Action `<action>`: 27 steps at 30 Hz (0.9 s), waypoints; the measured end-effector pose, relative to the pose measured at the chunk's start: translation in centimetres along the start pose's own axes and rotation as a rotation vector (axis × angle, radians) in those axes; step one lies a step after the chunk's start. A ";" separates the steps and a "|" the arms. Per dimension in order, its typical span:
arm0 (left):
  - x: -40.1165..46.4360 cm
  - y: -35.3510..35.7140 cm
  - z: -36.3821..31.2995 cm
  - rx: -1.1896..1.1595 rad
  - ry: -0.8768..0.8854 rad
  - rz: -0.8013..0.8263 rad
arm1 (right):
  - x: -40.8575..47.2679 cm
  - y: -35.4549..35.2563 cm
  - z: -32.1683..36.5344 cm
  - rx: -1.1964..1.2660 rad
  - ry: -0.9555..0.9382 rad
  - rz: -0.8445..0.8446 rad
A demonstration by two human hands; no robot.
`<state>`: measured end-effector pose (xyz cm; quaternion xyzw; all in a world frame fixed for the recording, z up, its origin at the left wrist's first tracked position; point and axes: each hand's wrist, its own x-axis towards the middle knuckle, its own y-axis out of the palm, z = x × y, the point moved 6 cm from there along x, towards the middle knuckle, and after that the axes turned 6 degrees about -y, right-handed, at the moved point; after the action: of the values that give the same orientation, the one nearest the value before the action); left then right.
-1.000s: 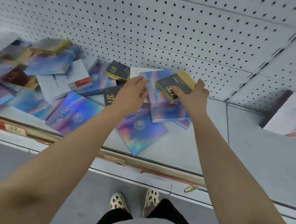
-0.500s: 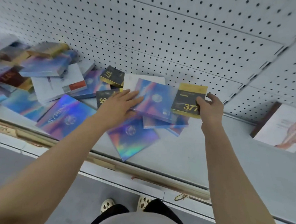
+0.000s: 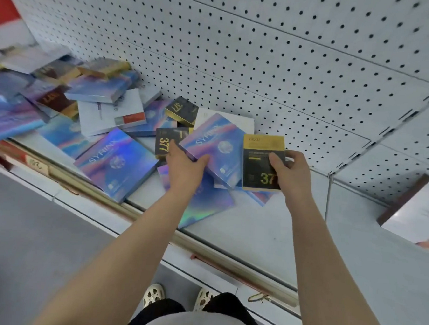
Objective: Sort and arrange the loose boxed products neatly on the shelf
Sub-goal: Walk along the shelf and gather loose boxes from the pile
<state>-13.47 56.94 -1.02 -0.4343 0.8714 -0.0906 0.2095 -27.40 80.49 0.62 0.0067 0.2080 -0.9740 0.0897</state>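
Box-strewn white shelf

Black-gold 377 box upright, holographic box tilted

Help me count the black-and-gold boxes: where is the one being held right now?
In the head view, right of centre: the right hand grips the black-and-gold 377 box upright above the shelf, beside the holographic SYRINX box held by the left hand.
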 end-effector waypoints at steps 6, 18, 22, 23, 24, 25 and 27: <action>-1.3 -1.8 -0.7 -0.339 -0.035 0.047 | -0.8 -2.1 0.1 0.115 -0.040 -0.080; -7.4 -4.4 2.2 -0.357 0.032 0.374 | -13.4 -5.2 -2.4 0.277 0.035 -0.304; -9.5 -5.4 3.6 -0.248 0.139 0.474 | -20.6 -5.8 -4.1 0.287 0.057 -0.409; -10.3 -5.5 4.0 -0.244 0.147 0.495 | -22.4 -6.0 -4.6 0.284 0.071 -0.436; -11.1 -5.6 4.3 -0.246 0.149 0.512 | -24.3 -6.1 -5.0 0.283 0.087 -0.464; -11.9 -5.6 4.9 -0.246 0.143 0.527 | -26.1 -6.4 -5.6 0.275 0.106 -0.491; -13.6 -5.3 6.0 -0.232 0.129 0.556 | -29.7 -7.0 -6.7 0.259 0.139 -0.540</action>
<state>0.31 64.65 -0.73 -0.1937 0.9728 0.0430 0.1193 0.42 94.58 -1.14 0.0289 0.0821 -0.9782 -0.1885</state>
